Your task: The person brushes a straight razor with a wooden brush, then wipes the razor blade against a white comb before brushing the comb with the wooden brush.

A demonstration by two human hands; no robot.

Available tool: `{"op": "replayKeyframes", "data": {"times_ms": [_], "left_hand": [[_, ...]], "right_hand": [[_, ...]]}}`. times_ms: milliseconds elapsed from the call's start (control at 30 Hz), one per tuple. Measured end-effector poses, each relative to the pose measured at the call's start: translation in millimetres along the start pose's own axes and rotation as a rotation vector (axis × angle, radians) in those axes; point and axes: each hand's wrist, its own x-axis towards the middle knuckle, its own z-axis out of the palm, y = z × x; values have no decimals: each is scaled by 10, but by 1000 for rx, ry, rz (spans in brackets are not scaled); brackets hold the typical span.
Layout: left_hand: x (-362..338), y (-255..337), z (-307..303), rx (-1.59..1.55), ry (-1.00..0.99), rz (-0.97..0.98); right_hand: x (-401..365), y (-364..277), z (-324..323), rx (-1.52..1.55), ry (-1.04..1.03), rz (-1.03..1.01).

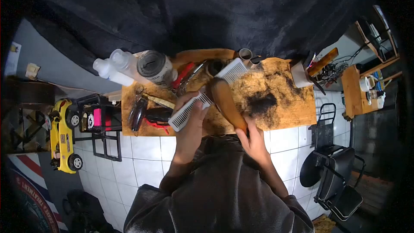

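Observation:
My left hand [192, 113] is closed around a long pale grey comb [233, 71], held at a slant over the table. Wide teeth show near my thumb, and finer teeth at the far end. In my right hand [253, 137] is the end of a brush [229, 104] with a curved brown wooden body. The brush's dark, blurred head crosses the middle of the comb and hides that part. Both hands are over the near edge of the wooden table [293, 114]. Dark loose hair [262, 102] lies in a clump to the right of the brush.
At the table's back left stand a can [154, 67] and clear plastic bottles [113, 70]. Clippers [138, 113] lie at the left edge. A white container [300, 75] stands on the right. A yellow toy car [64, 138] is at left, a black chair [338, 177] at right.

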Motion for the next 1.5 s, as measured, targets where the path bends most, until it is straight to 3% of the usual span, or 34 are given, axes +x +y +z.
{"op": "replayKeyframes", "data": {"times_ms": [167, 300, 367, 633, 800, 900, 933, 1033, 1133, 1233, 1400, 1500], "left_hand": [[4, 91, -241, -7, -7, 7], [-100, 13, -325, 109, -51, -159], [-171, -20, -381, 188, -126, -229], [-144, 163, -375, -91, -10, -60], [-193, -26, -328, -48, -163, -163], [-240, -167, -278, -292, -304, -323], [-244, -147, -210, -273, -323, -314], [-181, -101, -154, -276, -393, -196], [-94, -68, -101, -298, -238, -109], [-37, -80, -41, -216, -191, -81], [-115, -294, 99, -74, -185, -132], [-82, -354, 193, -144, -166, -127]], "right_hand": [[-340, -94, 32, 110, -77, 244], [-146, -214, 223, 227, 132, 2], [-34, -352, 297, 337, 123, 163], [-371, -146, 345, 187, -4, 221], [-375, -168, 267, 338, 156, 195], [-159, -197, 246, 419, 258, 261], [-69, -231, 224, 362, 299, 150], [-187, -38, 173, 208, 225, 132], [-386, 53, 63, 193, 43, 203], [-399, 84, -29, 215, 29, 211], [73, 8, -184, 297, 238, 185], [270, -7, -294, 246, 210, 185]]}}
